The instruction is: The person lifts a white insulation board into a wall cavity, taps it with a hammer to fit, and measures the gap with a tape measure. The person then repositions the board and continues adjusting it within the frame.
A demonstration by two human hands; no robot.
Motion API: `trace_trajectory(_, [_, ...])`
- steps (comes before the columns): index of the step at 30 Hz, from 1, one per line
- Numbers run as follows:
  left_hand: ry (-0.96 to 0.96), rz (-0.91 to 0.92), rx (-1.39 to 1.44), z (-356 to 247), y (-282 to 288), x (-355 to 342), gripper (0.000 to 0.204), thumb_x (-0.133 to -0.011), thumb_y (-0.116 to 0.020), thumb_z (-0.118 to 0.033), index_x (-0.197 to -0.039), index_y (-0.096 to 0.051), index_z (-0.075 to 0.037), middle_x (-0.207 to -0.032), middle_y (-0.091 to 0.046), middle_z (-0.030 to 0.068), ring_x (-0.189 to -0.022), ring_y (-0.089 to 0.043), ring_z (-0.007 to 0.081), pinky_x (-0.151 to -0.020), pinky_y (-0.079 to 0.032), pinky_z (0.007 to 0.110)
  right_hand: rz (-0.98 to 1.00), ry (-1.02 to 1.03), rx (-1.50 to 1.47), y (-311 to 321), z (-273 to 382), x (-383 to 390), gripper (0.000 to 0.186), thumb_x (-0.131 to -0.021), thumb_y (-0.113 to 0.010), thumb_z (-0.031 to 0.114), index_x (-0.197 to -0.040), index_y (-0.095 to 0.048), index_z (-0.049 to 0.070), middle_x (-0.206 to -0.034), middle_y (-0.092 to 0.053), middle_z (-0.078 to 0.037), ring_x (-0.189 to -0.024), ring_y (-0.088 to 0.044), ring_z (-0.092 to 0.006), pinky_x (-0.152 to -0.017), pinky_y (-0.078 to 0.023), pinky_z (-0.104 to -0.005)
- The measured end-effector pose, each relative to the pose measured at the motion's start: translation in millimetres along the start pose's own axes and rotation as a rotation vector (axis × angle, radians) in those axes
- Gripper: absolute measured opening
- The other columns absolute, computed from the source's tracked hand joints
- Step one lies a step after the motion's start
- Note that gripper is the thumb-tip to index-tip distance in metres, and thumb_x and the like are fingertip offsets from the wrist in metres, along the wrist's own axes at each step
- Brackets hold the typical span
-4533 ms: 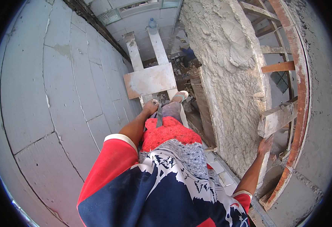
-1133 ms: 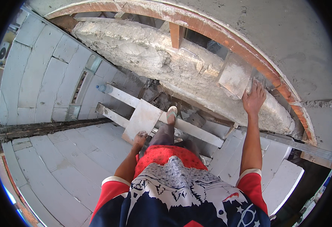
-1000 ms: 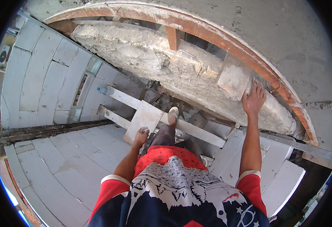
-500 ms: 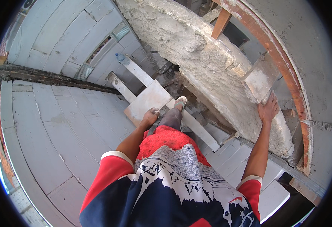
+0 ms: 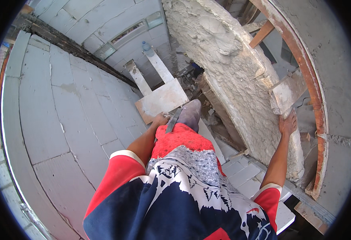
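My left hand (image 5: 160, 119) is at the lower right corner of a pale, stained board (image 5: 161, 101), its fingers curled. A narrow, flat grey strip like a blade (image 5: 174, 121) sticks out beside it, against my leg; whether the hand grips it is hidden. On the right, my right hand (image 5: 288, 124) rests on the top edge of a rough grey plastered wall (image 5: 231, 68), fingers stretched upward. Its fingertips meet the lower end of a pale, dusty block (image 5: 286, 93) lying across that edge. My bent knee (image 5: 190, 114) rises between the two arms.
Two narrow planks (image 5: 159, 66) stretch beyond the board, a clear bottle (image 5: 147, 47) at the far end of one. Grey block walls (image 5: 75, 120) stand at left. Rubble (image 5: 195, 76) lies in a gap below. A curved reddish-brown beam (image 5: 309, 72) bounds the right.
My knee has come up toward me, and the sandalled foot has gone out of sight. The whole view has turned slightly. Both hands stay at the board and the wall edge.
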State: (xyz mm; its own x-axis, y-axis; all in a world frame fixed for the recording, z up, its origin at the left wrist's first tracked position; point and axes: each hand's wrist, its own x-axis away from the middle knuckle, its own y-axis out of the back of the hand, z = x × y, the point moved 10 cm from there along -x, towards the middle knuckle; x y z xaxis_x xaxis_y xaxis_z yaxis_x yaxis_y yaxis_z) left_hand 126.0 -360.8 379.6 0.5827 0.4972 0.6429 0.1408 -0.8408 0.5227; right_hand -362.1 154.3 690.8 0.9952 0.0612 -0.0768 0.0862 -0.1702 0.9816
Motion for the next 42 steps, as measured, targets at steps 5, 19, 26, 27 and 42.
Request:
trace_trajectory(5, [-0.002, 0.015, 0.097, 3.1, -3.3, -21.1, 0.045, -0.092, -0.067, -0.041, -0.12, -0.069, -0.006, -0.111, -0.075, 0.0177, -0.107, -0.071, 0.0303, -0.092, -0.055, 0.039, 0.033, -0.018, -0.001, -4.7, -3.4, -3.5, 0.096, -0.087, -0.071, 0.05, -0.163, -0.022, 0.018, -0.164, -0.031, -0.015, -0.153, -0.027, -0.0319, -0.123, -0.021, -0.0509])
trace_trajectory(19, [0.073, 0.018, -0.091, 43.2, 85.3, -100.3, 0.038, -0.09, -0.069, -0.042, -0.115, -0.073, -0.014, -0.107, -0.076, 0.0186, -0.104, -0.072, 0.0339, -0.093, -0.054, 0.041, -0.032, 0.069, 0.036, -4.8, -6.4, -8.7, 0.087, -0.086, -0.072, 0.032, -0.158, -0.029, 0.009, -0.159, -0.036, -0.018, -0.149, -0.032, -0.0353, -0.121, -0.025, -0.0516])
trace_trajectory(26, [0.022, 0.096, 0.009, -44.5, 143.4, -148.6, 0.044, -0.09, -0.067, -0.044, -0.119, -0.069, -0.011, -0.115, -0.072, 0.0209, -0.108, -0.069, 0.0377, -0.094, -0.053, 0.042, -0.089, 0.239, -0.027, -12.9, -27.9, -1.3, 0.083, -0.095, -0.06, 0.046, -0.158, -0.029, 0.002, -0.162, -0.031, -0.024, -0.15, -0.027, -0.0431, -0.121, -0.022, -0.0544])
trace_trajectory(27, [-0.01, 0.099, 0.021, -55.5, 151.1, -159.3, 0.042, -0.09, -0.067, -0.041, -0.119, -0.069, -0.011, -0.115, -0.072, 0.0213, -0.108, -0.068, 0.0384, -0.095, -0.053, 0.043, -0.091, 0.262, -0.029, -15.8, -30.0, 2.0, 0.085, -0.097, -0.057, 0.05, -0.159, -0.027, 0.001, -0.164, -0.028, -0.024, -0.151, -0.025, -0.0434, -0.122, -0.019, -0.0541])
trace_trajectory(42, [-1.503, -0.315, -0.225, -566.6, 319.0, -149.4, 0.029, -0.09, -0.071, -0.012, -0.118, -0.069, -0.009, -0.129, -0.062, 0.0131, -0.128, -0.053, 0.0393, -0.107, -0.044, 0.05, 0.189, -0.616, -0.691, -136.3, 158.6, 286.2, 0.067, -0.101, -0.063, 0.033, -0.153, -0.036, -0.001, -0.084, -0.069, -0.018, -0.082, -0.066, -0.0295, -0.086, -0.052, -0.0433])
